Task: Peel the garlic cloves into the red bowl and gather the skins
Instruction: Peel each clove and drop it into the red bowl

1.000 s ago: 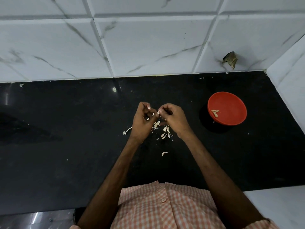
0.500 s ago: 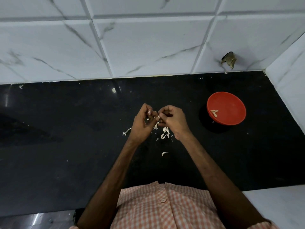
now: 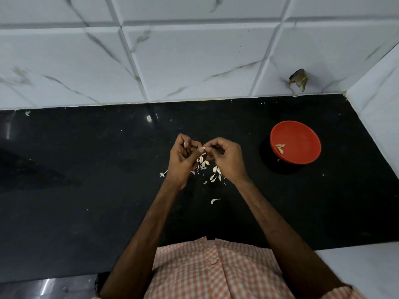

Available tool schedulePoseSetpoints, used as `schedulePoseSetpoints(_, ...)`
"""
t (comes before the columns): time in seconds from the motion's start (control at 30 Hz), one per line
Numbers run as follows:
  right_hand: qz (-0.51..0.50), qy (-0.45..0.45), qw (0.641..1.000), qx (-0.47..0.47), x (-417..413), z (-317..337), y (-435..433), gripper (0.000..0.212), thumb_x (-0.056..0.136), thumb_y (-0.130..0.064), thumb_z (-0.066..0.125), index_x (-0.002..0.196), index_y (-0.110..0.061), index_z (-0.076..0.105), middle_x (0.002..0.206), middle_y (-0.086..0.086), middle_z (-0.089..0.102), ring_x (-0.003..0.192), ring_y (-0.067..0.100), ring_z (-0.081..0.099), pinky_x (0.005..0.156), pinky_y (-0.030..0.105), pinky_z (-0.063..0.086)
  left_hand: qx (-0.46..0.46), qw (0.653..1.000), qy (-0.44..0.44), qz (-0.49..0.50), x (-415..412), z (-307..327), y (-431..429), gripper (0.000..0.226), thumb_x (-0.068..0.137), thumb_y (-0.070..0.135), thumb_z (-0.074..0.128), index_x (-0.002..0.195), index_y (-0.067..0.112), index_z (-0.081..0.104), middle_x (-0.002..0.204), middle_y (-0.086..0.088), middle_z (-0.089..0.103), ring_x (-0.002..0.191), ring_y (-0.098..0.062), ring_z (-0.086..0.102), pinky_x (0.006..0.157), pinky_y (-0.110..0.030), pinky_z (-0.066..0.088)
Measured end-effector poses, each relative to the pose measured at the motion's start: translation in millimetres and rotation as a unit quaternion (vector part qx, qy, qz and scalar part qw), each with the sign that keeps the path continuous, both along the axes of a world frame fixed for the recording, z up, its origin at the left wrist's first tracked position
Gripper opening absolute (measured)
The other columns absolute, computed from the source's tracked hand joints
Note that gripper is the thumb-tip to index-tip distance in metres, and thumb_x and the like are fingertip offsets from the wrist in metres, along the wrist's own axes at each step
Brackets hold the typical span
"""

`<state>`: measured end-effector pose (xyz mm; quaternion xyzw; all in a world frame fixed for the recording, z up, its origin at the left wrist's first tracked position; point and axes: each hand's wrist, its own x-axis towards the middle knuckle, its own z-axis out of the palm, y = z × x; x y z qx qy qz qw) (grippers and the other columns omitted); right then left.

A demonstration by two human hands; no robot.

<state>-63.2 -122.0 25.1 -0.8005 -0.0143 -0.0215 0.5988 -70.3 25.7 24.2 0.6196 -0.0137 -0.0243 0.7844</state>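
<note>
Black stone worktop (image 3: 86, 190) below a marble-tiled wall (image 3: 194, 61): the left hand (image 3: 183, 160) and right hand (image 3: 226, 160) meet fingertip to fingertip, well to the left of the red bowl (image 3: 302, 139), both pinching one garlic clove (image 3: 202, 149). Peeling appears to be the step in hand. Loose skins (image 3: 213, 171) lie scattered beneath the hands, also left of the bowl; peeled cloves (image 3: 280, 147) rest inside it. Next, the bared clove likely needs carrying right to the bowl. The skins are not yet gathered.
</note>
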Motion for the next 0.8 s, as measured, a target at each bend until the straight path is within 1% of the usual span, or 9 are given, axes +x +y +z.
schedulePoseSetpoints(0.13,-0.014,0.019,1.000,0.005,1.1,-3.7,-2.3,0.006,0.088,-0.002,0.073,0.090,-0.008,0.072,0.088,0.004,0.074,0.081,0.016,0.073,0.069,0.031,0.062,0.061,0.997,-0.043,-0.006,2.3,-1.7,-0.6,0.029,0.092,-0.006,0.061,0.090,0.009,0.037,0.086,-0.030,0.056,0.062,-0.007,0.052,0.055,-0.016,0.043)
schedulePoseSetpoints(0.27,0.005,-0.063,0.992,-0.113,3.4,-5.6,-1.7,0.004,0.088,-0.004,0.073,0.090,-0.006,0.070,0.088,-0.002,0.070,0.079,0.008,0.068,0.071,0.028,0.060,0.084,0.995,-0.044,0.015,3.0,-7.8,-1.1,0.031,0.092,-0.004,0.060,0.086,0.017,0.038,0.086,-0.030,0.055,0.064,-0.011,0.052,0.058,-0.020,0.044)
schedulePoseSetpoints(0.33,0.019,-0.088,0.981,-0.171,4.6,-4.8,-0.5,0.004,0.092,-0.005,0.069,0.089,-0.006,0.066,0.086,-0.002,0.066,0.076,0.008,0.063,0.069,0.028,0.056,0.112,0.992,-0.051,0.005,4.2,-10.0,-1.0,0.027,0.092,-0.001,0.061,0.086,0.015,0.041,0.085,-0.023,0.056,0.069,-0.015,0.052,0.062,-0.027,0.045)
schedulePoseSetpoints(0.4,0.018,-0.079,0.977,-0.195,5.6,-3.6,0.2,0.006,0.094,-0.007,0.065,0.088,-0.006,0.064,0.082,-0.004,0.062,0.073,0.007,0.060,0.066,0.027,0.053,0.138,0.989,-0.059,-0.005,5.8,-11.7,-1.0,0.022,0.092,-0.003,0.061,0.087,0.007,0.042,0.082,-0.009,0.058,0.074,-0.015,0.054,0.066,-0.032,0.046)
schedulePoseSetpoints(0.47,0.020,-0.034,0.984,-0.175,7.0,-3.0,-0.3,0.009,0.097,-0.011,0.062,0.090,-0.008,0.065,0.079,-0.006,0.062,0.067,0.006,0.060,0.063,0.025,0.053,0.133,0.990,-0.055,-0.006,6.5,-11.9,0.0,0.021,0.091,-0.001,0.062,0.087,0.002,0.041,0.082,-0.008,0.059,0.074,-0.014,0.053,0.066,-0.030,0.045)
schedulePoseSetpoints(0.57,0.015,0.043,0.998,-0.050,3.4,-2.8,0.6,0.008,0.098,-0.011,0.062,0.092,-0.011,0.067,0.082,-0.003,0.066,0.065,0.008,0.066,0.058,0.030,0.060,0.089,0.995,-0.033,0.006,4.7,-10.4,0.3,0.025,0.093,-0.005,0.061,0.086,0.006,0.040,0.085,-0.031,0.053,0.066,-0.011,0.050,0.059,-0.020,0.044)
schedulePoseSetpoints(0.67,0.018,0.052,0.998,0.012,1.3,-3.2,1.3,0.005,0.094,-0.006,0.067,0.098,-0.009,0.070,0.091,-0.002,0.071,0.081,0.010,0.071,0.067,0.028,0.061,0.051,0.998,-0.005,0.022,3.8,-7.8,-0.5,0.031,0.094,-0.010,0.056,0.083,0.013,0.040,0.085,-0.022,0.054,0.058,-0.003,0.051,0.052,-0.014,0.043)
schedulePoseSetpoints(0.73,0.018,0.055,0.998,0.009,0.8,-3.0,1.8,0.008,0.093,-0.002,0.068,0.100,-0.006,0.069,0.090,-0.004,0.070,0.080,0.003,0.069,0.065,0.021,0.058,0.041,0.999,0.009,0.023,3.1,-6.1,-1.6,0.033,0.095,-0.010,0.056,0.081,0.016,0.041,0.087,-0.020,0.055,0.055,-0.003,0.049,0.049,-0.013,0.041)
schedulePoseSetpoints(0.8,0.011,0.049,0.999,-0.008,1.3,-4.1,1.4,0.009,0.092,-0.002,0.069,0.098,-0.010,0.069,0.088,-0.007,0.070,0.073,0.001,0.067,0.066,0.021,0.057,0.036,0.999,0.026,0.025,2.2,-5.7,-2.3,0.033,0.095,-0.007,0.058,0.080,0.017,0.041,0.088,-0.019,0.056,0.054,-0.006,0.045,0.045,-0.016,0.038)
